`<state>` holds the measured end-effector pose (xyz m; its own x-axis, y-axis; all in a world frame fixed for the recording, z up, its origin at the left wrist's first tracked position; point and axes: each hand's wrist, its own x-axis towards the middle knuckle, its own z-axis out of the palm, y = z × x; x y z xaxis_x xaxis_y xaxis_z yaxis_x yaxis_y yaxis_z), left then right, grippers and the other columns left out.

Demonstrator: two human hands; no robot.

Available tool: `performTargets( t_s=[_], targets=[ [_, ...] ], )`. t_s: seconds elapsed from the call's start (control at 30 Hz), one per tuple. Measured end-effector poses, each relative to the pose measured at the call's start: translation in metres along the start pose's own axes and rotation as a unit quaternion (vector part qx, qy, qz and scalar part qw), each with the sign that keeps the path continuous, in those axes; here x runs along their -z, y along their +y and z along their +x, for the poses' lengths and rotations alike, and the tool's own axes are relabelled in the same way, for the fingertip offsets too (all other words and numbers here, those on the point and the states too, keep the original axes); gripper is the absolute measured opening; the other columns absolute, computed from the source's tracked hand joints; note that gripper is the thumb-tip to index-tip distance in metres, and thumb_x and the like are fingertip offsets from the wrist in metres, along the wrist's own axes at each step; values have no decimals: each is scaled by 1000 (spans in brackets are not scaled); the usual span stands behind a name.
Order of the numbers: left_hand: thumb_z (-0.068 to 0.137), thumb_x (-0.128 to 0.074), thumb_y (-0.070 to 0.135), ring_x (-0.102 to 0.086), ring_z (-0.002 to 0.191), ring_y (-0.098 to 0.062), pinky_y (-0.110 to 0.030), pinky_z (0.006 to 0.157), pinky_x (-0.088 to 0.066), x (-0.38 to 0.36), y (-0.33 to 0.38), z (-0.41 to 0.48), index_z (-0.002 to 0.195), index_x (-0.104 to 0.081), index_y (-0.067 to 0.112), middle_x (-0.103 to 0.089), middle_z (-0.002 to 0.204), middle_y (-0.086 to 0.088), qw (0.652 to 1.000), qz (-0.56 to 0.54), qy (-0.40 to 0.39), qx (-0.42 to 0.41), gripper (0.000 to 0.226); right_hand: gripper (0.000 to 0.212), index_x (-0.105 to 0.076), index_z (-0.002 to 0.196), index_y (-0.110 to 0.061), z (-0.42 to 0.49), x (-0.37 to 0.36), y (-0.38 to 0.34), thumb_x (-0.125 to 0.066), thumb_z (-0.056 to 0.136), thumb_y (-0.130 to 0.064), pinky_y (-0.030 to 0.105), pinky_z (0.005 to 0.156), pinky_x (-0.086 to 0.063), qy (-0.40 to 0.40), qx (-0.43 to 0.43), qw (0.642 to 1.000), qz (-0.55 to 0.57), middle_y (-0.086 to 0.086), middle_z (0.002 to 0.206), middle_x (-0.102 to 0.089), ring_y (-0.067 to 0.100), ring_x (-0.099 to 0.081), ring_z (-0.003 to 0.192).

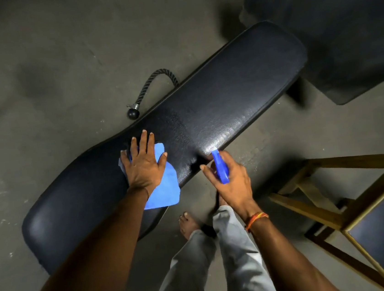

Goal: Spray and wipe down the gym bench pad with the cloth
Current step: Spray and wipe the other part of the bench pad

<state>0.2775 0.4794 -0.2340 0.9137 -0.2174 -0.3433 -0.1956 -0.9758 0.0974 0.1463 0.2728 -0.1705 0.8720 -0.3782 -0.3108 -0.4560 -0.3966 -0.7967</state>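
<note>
Far bench pad (239,87) lies bare; wooden stool (350,199) crowds right.

Glossy grained vinyl bench pad (217,99), soft cloth (167,186), matt concrete floor (44,54)

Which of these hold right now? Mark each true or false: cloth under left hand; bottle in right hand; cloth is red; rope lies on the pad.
1. The left hand presses the blue microfibre cloth flat on the long black vinyl bench pad. True.
2. The right hand holds the blue plastic spray bottle. True.
3. The cloth is red. False: blue.
4. The black braided rope lies on the pad. False: on the floor beside it.
</note>
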Motion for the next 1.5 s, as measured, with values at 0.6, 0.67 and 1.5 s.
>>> performTargets(
  t_s=[0.6, 0.67, 1.5],
  targets=[
    [67, -76, 74, -2, 157, -39, -64, 123, -16, 47, 35, 35, 163, 3, 21, 10, 171, -11, 979, 85, -187, 13, 135, 40, -62, 79, -15, 9, -7, 3, -50, 75, -53, 36, 67, -55, -8, -165, 985, -43, 4, 70, -71, 30, -68, 74],
    [67, -77, 73, -1, 157, -39, -64, 123, -15, 47, 35, 34, 163, 3, 21, 11, 171, -10, 978, 79, -191, 13, 135, 33, -65, 82, -17, 7, -4, 9, -56, 78, -49, 36, 67, -53, -10, -141, 989, -42, 4, 71, -70, 30, -67, 75],
    [63, -82, 70, -8, 155, -43, -64, 121, -17, 54, 46, 33, 163, -2, 17, 4, 170, -15, 979, 92, -180, 27, 138, 22, -66, 89, -18, -6, 11, 40, -69, 91, -39, 35, 69, -49, -15, -133, 988, -72, 9, 77, -70, 37, -66, 81]
  ],
)
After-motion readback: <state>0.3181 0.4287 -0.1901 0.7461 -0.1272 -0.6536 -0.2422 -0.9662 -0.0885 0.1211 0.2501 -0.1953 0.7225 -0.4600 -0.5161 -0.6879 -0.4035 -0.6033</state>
